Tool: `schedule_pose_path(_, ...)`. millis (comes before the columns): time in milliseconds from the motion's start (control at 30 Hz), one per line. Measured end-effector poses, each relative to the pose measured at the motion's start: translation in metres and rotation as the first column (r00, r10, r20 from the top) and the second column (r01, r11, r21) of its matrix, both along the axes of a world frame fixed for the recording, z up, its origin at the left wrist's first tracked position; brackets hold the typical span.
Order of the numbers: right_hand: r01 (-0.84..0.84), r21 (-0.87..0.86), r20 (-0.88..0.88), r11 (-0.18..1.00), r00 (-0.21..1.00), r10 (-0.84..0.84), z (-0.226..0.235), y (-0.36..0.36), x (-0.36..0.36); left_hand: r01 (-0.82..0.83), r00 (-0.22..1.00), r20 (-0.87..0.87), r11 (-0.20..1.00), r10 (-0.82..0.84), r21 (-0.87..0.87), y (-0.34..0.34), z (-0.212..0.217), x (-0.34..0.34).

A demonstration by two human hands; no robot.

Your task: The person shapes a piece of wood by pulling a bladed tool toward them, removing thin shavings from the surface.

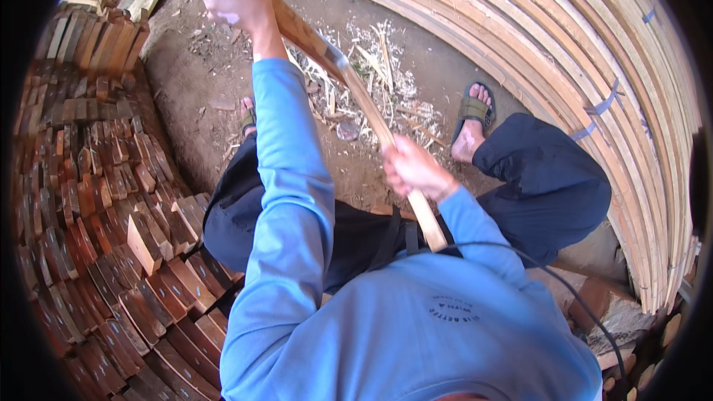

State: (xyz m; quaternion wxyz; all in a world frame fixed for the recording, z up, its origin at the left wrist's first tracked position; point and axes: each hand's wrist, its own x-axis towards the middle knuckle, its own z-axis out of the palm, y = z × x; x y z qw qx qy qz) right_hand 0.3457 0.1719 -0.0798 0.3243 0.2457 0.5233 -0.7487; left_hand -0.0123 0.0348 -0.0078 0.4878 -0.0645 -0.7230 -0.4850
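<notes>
Up at the top, my left hand [241, 4] is wrapped round a thick, light brown wooden plank [294, 28] that slants down from the upper left. My right hand [414, 167] grips the long pale wooden handle [368, 104] of a bladed tool. Its short metal head [336, 56] meets the plank near the plank's lower end; I cannot tell the blade's exact shape. The handle's butt [432, 236] comes close to my body at the waist.
Pale wood shavings [386, 67] litter the dirt floor [200, 89] between my sandalled feet. Stacked reddish-brown wooden blocks [111, 252] fill the left side. Long strips of wood [520, 37], tied in bundles, curve along the right. A black cable [572, 289] runs over my right side.
</notes>
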Motion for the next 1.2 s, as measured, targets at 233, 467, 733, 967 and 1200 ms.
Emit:
schedule_pose_path(233,0.002,-0.052,0.058,0.999,0.998,0.001,0.02,-0.004,0.022,0.11,0.99,0.054,0.955,-0.129,0.274,-0.011,0.0,0.007)
schedule_pose_path(467,-0.045,-0.03,0.049,0.999,0.998,0.047,0.021,-0.004,0.015,0.046,0.993,0.097,0.985,-0.062,0.165,-0.035,-0.006,-0.013)
schedule_pose_path(733,-0.005,-0.019,0.033,1.0,0.999,0.006,0.015,-0.01,0.02,0.099,0.99,0.064,0.949,-0.124,0.298,-0.009,0.006,0.017)
schedule_pose_path(967,-0.073,-0.039,0.011,0.997,0.997,0.073,0.018,-0.008,0.031,0.078,0.996,0.005,0.944,-0.084,0.319,-0.041,0.006,0.003)
schedule_pose_path(1200,-0.043,0.034,0.006,0.998,0.999,0.043,0.022,-0.015,0.022,0.151,0.988,-0.003,0.941,-0.157,0.302,-0.027,0.003,0.001)
